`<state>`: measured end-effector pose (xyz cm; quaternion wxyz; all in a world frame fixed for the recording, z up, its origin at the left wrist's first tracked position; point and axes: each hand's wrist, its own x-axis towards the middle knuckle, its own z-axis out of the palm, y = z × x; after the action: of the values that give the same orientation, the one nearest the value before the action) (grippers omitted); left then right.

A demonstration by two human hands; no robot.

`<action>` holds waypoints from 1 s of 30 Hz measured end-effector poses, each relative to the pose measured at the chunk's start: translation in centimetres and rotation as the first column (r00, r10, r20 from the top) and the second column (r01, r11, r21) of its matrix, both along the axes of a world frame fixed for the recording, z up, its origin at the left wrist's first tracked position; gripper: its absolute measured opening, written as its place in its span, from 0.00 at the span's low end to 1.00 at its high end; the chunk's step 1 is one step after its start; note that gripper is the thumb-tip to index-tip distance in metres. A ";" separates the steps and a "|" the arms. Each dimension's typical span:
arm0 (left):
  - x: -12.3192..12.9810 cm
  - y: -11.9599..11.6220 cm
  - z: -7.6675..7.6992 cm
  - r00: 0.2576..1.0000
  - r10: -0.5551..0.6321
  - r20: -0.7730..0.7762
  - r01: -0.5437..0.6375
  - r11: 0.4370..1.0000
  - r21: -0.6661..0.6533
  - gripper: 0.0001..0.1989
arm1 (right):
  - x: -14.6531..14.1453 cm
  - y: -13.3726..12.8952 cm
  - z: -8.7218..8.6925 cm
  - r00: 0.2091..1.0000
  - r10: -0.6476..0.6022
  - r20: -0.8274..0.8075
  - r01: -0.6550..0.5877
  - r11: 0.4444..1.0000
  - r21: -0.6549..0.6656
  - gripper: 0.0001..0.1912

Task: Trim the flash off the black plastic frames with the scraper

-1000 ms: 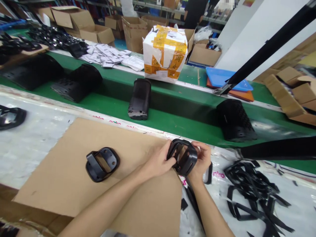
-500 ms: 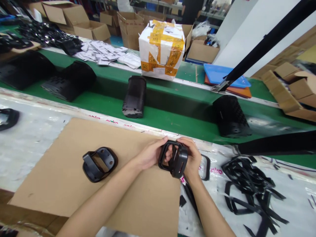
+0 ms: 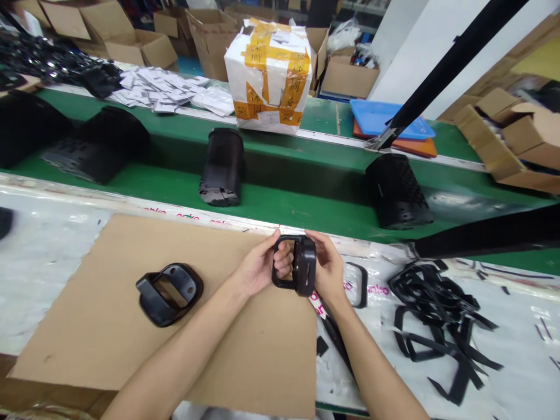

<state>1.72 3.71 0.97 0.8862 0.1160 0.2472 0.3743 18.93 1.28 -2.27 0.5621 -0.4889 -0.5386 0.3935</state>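
Note:
Both hands grip one black plastic frame-shaped part (image 3: 306,265) above the right edge of a cardboard sheet (image 3: 271,361). My left hand (image 3: 262,263) is closed on its left side, thumb on the upper rim and fingers curled into the opening. Round the right side wraps my right hand (image 3: 329,267), its fingers partly hidden behind the part. A similar black part (image 3: 168,293), with holes and a raised bar, lies on the cardboard to the left. Just right of my right hand, a thin black rounded gasket (image 3: 362,286) rests on the plastic-covered table.
A tangle of black strips and loops (image 3: 433,303) lies at the right. Behind the table runs a green conveyor (image 3: 280,201) carrying several black housings (image 3: 222,166). Beyond it stand a taped white box (image 3: 269,76) and blue tray (image 3: 389,119). A black post (image 3: 450,70) slants across the right.
The held part has turned, so its slotted side faces me more. Both hands have shifted slightly left and up in view, and the camera view has moved a little.

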 end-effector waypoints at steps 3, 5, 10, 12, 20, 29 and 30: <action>0.0 0.1 0.1 0.999 0.042 -0.017 -0.041 0.998 0.051 0.25 | -0.1 0.4 0.2 0.999 0.035 -0.037 -0.038 0.997 -0.070 0.17; 0.0 -0.1 0.1 0.996 0.039 -0.074 -0.029 0.991 0.129 0.27 | -0.3 0.5 0.4 0.998 0.052 -0.032 -0.055 0.993 -0.107 0.15; 0.0 -0.5 -0.2 0.973 0.056 -0.224 0.014 0.954 0.299 0.30 | -0.4 0.2 0.8 0.998 0.053 -0.044 -0.060 0.982 -0.178 0.11; 0.1 -0.5 -0.2 0.977 0.030 -0.211 0.024 0.968 0.251 0.28 | -0.3 0.2 0.6 0.998 0.016 -0.063 -0.028 0.982 -0.187 0.13; 1.0 -0.7 -0.3 0.998 -0.055 -0.031 0.057 0.996 0.067 0.22 | -0.1 0.7 -0.6 0.991 -0.015 -0.133 -0.018 0.970 -0.243 0.18; 1.2 -1.8 0.6 0.997 0.077 0.003 -0.077 0.994 0.072 0.17 | -0.1 0.0 0.4 0.990 0.019 -0.137 -0.060 0.952 -0.300 0.17; 1.2 -1.8 0.8 0.997 0.078 -0.009 -0.077 0.994 0.084 0.17 | -0.2 0.0 0.5 0.991 0.016 -0.131 -0.055 0.952 -0.300 0.17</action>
<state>2.95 1.95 1.79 0.8639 0.1455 0.2412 0.4176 18.76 1.32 -1.75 0.5064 -0.5335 -0.4441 0.5116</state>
